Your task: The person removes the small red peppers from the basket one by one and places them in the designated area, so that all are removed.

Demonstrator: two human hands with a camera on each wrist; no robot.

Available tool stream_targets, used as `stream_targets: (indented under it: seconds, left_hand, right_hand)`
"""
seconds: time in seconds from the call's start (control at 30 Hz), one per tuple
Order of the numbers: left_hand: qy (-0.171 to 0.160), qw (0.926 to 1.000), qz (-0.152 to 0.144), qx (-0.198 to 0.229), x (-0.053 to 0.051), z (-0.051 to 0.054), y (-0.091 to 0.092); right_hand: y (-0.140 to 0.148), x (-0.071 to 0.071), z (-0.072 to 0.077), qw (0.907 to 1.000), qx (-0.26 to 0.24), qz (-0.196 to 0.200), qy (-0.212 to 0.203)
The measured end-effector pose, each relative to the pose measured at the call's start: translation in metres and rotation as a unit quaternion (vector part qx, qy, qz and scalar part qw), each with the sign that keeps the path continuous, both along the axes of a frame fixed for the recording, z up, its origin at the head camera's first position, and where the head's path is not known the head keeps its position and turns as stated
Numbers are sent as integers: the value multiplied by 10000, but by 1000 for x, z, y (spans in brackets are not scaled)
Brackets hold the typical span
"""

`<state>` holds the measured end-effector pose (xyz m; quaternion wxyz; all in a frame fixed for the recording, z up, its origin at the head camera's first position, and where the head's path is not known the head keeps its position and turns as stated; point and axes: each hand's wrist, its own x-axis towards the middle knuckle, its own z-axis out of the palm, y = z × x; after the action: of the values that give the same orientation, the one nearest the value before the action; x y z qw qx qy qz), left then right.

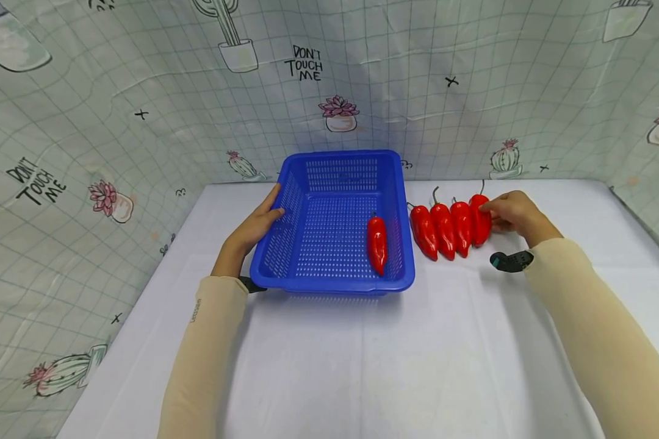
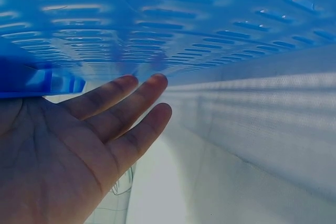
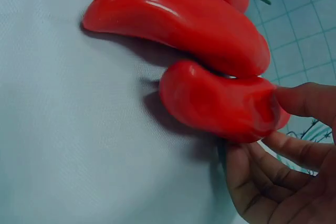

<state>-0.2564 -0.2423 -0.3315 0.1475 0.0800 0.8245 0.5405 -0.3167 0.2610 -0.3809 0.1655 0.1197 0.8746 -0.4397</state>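
A blue plastic basket point(image 1: 329, 284) with slotted sides stands on the table, with one red chili pepper point(image 1: 377, 245) lying inside toward its right wall. My left hand point(image 1: 255, 228) holds the basket's left rim, thumb over the edge. The left wrist view shows three fingers point(image 2: 139, 132) stretched out below the slotted wall. Right of the basket, several red peppers point(image 1: 443, 230) lie side by side. My right hand point(image 1: 516, 213) pinches the rightmost pepper point(image 1: 480, 222) near its stem end; in the right wrist view the thumb is on its side and other fingers lie below.
A white cloth covers the table point(image 1: 362, 366). Behind and to the left hangs a grid-patterned curtain point(image 1: 406, 79) with cactus drawings, close to the basket's far side. Dark camera mounts point(image 1: 511, 262) sit at the wrists.
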Motion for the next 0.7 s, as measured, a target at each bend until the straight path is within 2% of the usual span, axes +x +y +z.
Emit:
stream_targets:
  seconds: [0.13, 0.2, 0.53, 0.7]
  left_hand:
    - [-4, 10000, 1, 32, 0, 0, 0]
    - [4, 10000, -10, 40, 0, 0, 0]
    - [15, 10000, 13, 64, -2, -1, -1]
    - [12, 10000, 2, 64, -1, -1, 0]
  right_hand:
    - [0, -1, 2, 9989, 260, 401, 9]
    - [0, -1, 2, 9984, 306, 469, -63]
    - [7, 2, 1, 9960, -27, 881, -134]
    - [10, 3, 2, 9935, 74, 1117, -186]
